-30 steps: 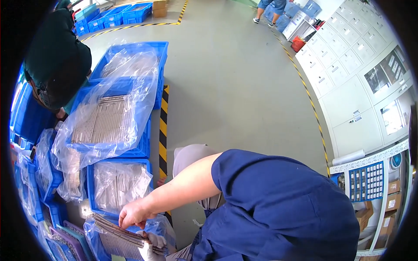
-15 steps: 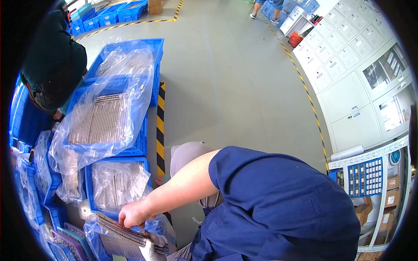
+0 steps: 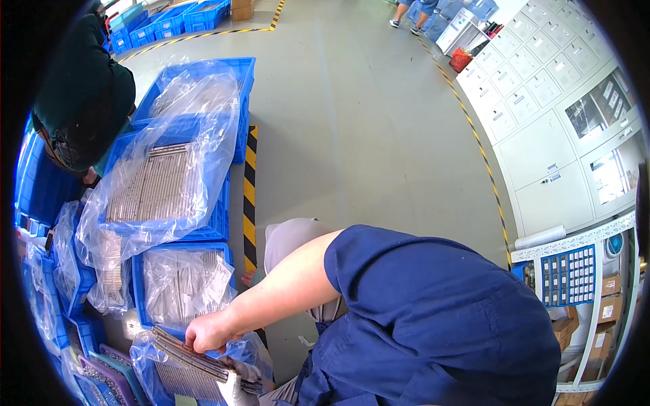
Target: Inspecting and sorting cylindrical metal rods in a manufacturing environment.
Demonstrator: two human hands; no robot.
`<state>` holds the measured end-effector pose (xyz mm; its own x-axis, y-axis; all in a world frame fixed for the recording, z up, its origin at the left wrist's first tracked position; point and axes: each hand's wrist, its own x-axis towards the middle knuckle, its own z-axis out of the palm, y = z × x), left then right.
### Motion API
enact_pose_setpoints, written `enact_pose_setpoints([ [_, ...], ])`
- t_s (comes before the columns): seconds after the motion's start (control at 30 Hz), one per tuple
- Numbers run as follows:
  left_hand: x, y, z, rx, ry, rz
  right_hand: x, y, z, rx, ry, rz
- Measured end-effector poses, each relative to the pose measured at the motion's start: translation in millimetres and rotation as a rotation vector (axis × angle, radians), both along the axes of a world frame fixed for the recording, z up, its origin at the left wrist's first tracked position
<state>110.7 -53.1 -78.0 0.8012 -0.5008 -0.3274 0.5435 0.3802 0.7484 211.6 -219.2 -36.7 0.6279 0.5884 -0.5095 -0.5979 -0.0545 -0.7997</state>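
1. The step in hand looks like lifting or sorting a stack of flat gridded trays [image 3: 196, 357] out of a plastic-lined blue crate [image 3: 145, 355] at the lower left of the head view.
2. The right hand [image 3: 206, 333] reaches across the body and rests on the upper edge of the stack, its fingers curled together over that edge; I judge them clamped on the trays, though the fingertips themselves are hidden.
3. The left hand [image 3: 233, 386], in what looks like a pale glove, sits at the bottom edge, just beside the near end of the stack. Whether its fingers close on the trays or only support them cannot be told.
4. The stack lies tilted, its near end raised toward the person, over the clear bag that lines the crate.
5. Just behind it stands a second blue crate [image 3: 139, 287] with bagged metal parts, and beyond that a larger crate [image 3: 227, 203] under loose clear film.
6. The next move, as I judge it, calls for a firm two-handed hold so the thin trays stay squared and do not fan apart, and for keeping their edges free of the loose plastic.
7. Another person in dark clothing [image 3: 81, 95] bends over the crates at the upper left, well apart from the hands.
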Motion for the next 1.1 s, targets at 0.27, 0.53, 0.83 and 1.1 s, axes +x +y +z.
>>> enact_pose_setpoints([
  [0.27,1,3,-5,0.005,0.03,-0.005,-1,2,-1,-0.01,-0.002,-0.045],
  [0.53,0,4,-6,0.043,0.054,0.004,-2,4,-3,-0.025,-0.005,-0.026],
  [0.83,-1,3,-5,0.061,0.063,0.01,-3,0,4,-0.002,0.014,-0.04],
  [1.1,-1,4,-5,0.081,0.066,0.016,-6,-8,17,-0.038,0.022,-0.022],
])
